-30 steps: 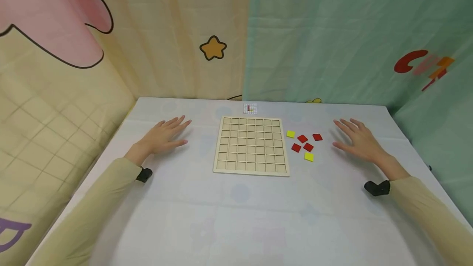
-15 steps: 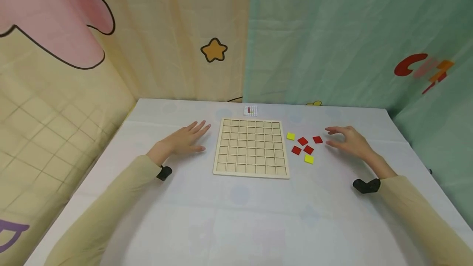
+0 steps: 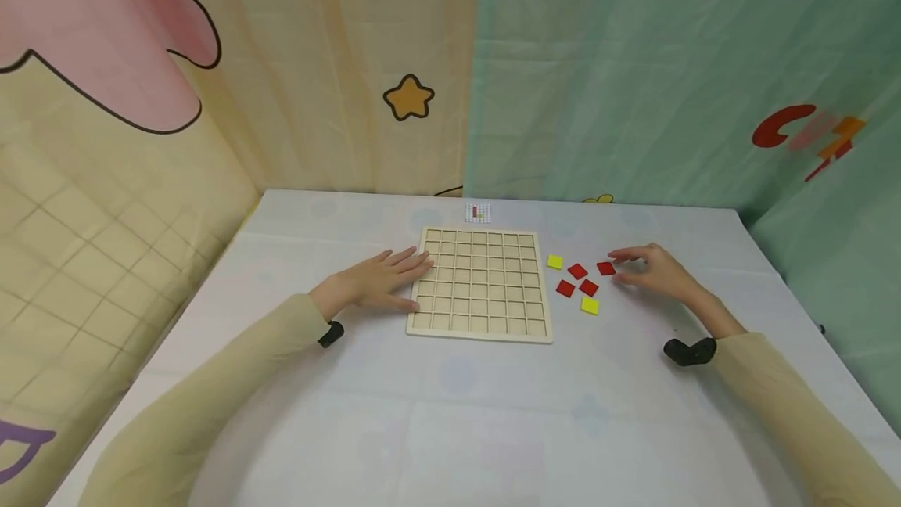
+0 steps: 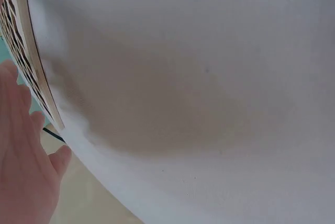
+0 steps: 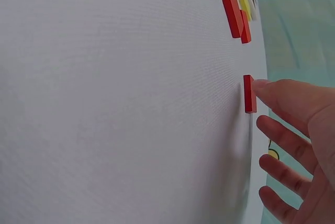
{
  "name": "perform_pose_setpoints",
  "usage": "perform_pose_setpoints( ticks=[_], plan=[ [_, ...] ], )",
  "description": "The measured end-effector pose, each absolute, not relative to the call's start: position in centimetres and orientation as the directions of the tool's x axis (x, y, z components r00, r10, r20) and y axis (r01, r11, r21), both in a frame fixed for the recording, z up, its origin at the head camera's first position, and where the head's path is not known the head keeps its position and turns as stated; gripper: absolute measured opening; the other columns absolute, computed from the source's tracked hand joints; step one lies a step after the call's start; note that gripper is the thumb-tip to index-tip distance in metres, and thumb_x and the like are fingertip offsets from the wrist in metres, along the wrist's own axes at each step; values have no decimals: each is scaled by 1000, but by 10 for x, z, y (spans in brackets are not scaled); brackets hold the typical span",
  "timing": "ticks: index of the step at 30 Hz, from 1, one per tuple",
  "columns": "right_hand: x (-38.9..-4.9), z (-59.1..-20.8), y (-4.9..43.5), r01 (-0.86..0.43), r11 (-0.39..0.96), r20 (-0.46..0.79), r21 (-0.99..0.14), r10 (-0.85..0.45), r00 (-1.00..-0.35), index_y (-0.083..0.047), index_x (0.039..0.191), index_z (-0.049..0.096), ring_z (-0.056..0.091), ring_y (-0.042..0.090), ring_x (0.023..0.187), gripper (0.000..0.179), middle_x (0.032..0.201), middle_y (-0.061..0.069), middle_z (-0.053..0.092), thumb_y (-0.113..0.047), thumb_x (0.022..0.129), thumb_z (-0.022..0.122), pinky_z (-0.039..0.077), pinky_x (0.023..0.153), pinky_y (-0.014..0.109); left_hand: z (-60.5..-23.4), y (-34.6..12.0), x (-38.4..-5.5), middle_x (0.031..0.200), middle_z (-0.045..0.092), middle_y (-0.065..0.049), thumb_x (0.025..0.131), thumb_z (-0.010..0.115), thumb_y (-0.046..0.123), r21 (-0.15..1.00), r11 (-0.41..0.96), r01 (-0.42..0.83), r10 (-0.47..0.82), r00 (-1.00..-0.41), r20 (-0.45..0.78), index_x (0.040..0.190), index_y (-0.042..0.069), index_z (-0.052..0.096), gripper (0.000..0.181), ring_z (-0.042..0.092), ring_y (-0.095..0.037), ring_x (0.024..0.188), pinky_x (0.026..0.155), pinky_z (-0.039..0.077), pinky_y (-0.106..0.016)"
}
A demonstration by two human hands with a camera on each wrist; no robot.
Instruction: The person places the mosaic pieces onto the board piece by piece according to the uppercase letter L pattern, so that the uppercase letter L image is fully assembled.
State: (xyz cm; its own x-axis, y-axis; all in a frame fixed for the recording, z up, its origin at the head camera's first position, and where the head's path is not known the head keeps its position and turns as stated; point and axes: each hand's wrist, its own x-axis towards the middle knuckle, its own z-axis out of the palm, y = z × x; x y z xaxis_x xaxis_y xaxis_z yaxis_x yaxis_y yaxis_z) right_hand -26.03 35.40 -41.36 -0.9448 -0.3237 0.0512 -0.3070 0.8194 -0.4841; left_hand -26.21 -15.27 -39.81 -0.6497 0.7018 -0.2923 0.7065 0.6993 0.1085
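Observation:
A pale wooden grid board (image 3: 482, 336) lies flat on the table. The fingers of my left hand (image 3: 376, 280) reach over its left edge, spread and fairly straight; whether they press on it I cannot tell. To the right of the board, my right hand (image 3: 655, 271) is at the outermost red square tile (image 3: 606, 268), with thumb and forefinger parted at its right side. In the right wrist view, the thumb tip overlaps that red tile (image 5: 249, 94), which lies flat on the cloth. The left wrist view has the board's edge (image 4: 32, 41) beside my left fingers.
Several more red tiles (image 3: 588, 287) lie between board and right hand, with a yellow tile (image 3: 554, 262) behind them and another yellow tile (image 3: 590, 306) in front. A small printed grid card (image 3: 478, 213) lies behind the board. Curtains (image 3: 605, 69) hang beyond the table (image 3: 457, 429).
My left hand has moved right, from bare cloth to the board's left edge. My right hand has moved left to the outer red tile, its thumb and forefinger drawing closer together.

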Motion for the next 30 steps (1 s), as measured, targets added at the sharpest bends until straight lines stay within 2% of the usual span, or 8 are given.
perform_pose_setpoints(
  ticks=[11,19,24,30],
  plan=[
    [-262,-418,356,-361,807,54,-467,-382,-923,7,117,64,58,41,107,39,116,26,66,-10,84,73,45,93,60,-404,-152,-265,164,4,-4,94,40,64,44,625,779,749,-583,-314,156,17,10,83,3,-26,151,120,11,-52],
    [-265,-416,353,-377,806,74,-456,-388,-919,8,116,65,57,39,106,34,114,26,67,-3,84,69,44,92,56,-406,-152,-265,164,5,-6,94,41,61,52,631,774,746,-587,-315,156,16,10,83,4,-28,151,119,12,-54],
    [-268,-417,353,-365,825,58,-431,-378,-924,6,115,66,55,38,106,33,113,24,67,-3,84,69,41,91,53,-410,-151,-266,164,0,-4,95,37,63,33,632,774,738,-589,-329,156,18,6,82,0,-26,151,120,10,-52],
    [-271,-417,352,-352,835,40,-424,-371,-928,6,113,67,57,39,107,31,111,24,68,-5,84,70,43,93,57,-409,-152,-265,164,0,-4,95,37,63,15,631,776,736,-592,-327,156,18,6,82,0,-26,151,120,9,-53]
  ],
)
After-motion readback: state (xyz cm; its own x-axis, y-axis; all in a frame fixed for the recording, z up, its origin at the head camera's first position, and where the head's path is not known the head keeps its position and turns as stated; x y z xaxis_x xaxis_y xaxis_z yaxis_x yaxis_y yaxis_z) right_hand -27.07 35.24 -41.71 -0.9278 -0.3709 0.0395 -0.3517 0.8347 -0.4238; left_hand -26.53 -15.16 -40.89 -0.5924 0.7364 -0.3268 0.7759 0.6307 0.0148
